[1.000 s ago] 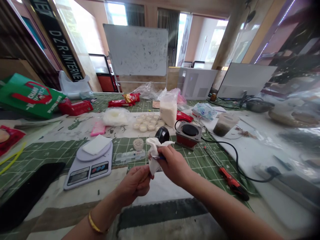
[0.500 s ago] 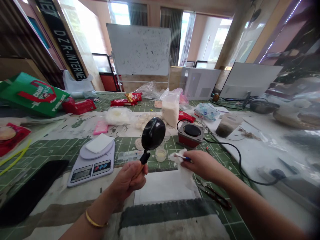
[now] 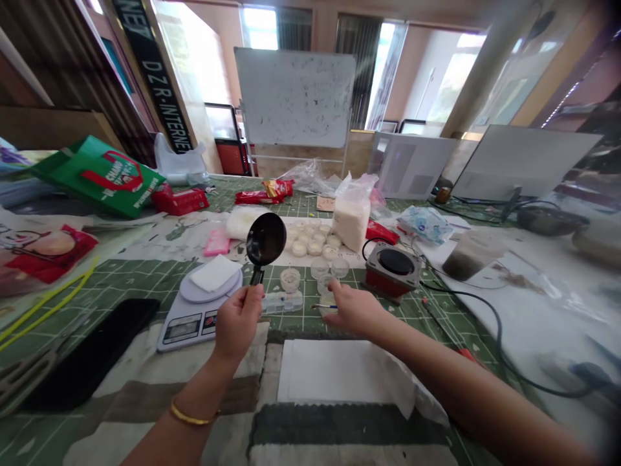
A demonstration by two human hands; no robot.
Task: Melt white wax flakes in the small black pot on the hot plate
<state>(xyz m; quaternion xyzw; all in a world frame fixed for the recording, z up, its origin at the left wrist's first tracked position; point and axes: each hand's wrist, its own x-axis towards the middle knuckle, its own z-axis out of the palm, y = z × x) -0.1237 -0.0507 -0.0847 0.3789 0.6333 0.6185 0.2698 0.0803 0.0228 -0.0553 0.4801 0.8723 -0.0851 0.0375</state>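
Note:
My left hand (image 3: 237, 323) is closed round the handle of a small black frying pan (image 3: 266, 238), which is held up with its dark inside towards me. Over a group of small clear round containers (image 3: 290, 279), my right hand (image 3: 358, 310) pinches a thin blue-handled stick like a fine brush (image 3: 317, 306); its tip points left. One container (image 3: 328, 300) lies just under those fingers, partly hidden. Beside the pan's handle rests a clear pill box (image 3: 286, 301). White paper (image 3: 330, 370) lies below my right hand, with a crumpled tissue (image 3: 422, 391) at its right edge.
A kitchen scale (image 3: 194, 317) with a folded white sheet stands on the left, near a black phone-like slab (image 3: 92, 353). Right of centre sits a small electric hotplate (image 3: 392, 270) with a cable. Behind are a bag of pale granules (image 3: 352, 217) and several filled cups (image 3: 315, 246).
My right hand has moved left to the small containers and let go of the tissue. The pan has shifted left, its inside turned more towards me. The view has swung slightly left.

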